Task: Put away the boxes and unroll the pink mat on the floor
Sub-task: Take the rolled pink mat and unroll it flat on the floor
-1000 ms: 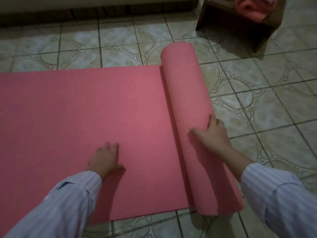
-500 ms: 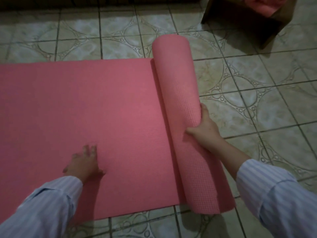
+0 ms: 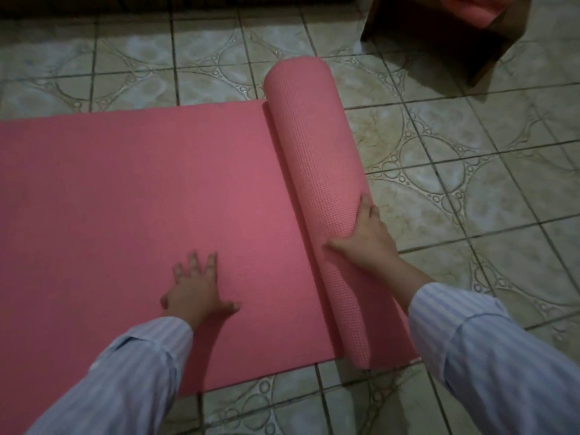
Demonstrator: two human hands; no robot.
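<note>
- Head view: The soft pink foam mat lay flat on the patterned tile floor, from the middle out to 9 o'clock.
- A thick roll of the same pink mat was not yet opened. It ran from 12 o'clock down to 5 o'clock, on the right edge of the flat part.
- The left hand pressed flat on the open mat near 6 o'clock, fingers spread and gripping nothing.
- The right hand sat on the roll near 4 o'clock, fingers curved over it, holding nothing tight.
- A dark wooden box with something pink inside stood at 1 o'clock, apart from the mat.
- I think the mat was more than half open. The roll had to be pushed on toward 3 o'clock.
- I could not tell if the boxes were all put away.
</note>
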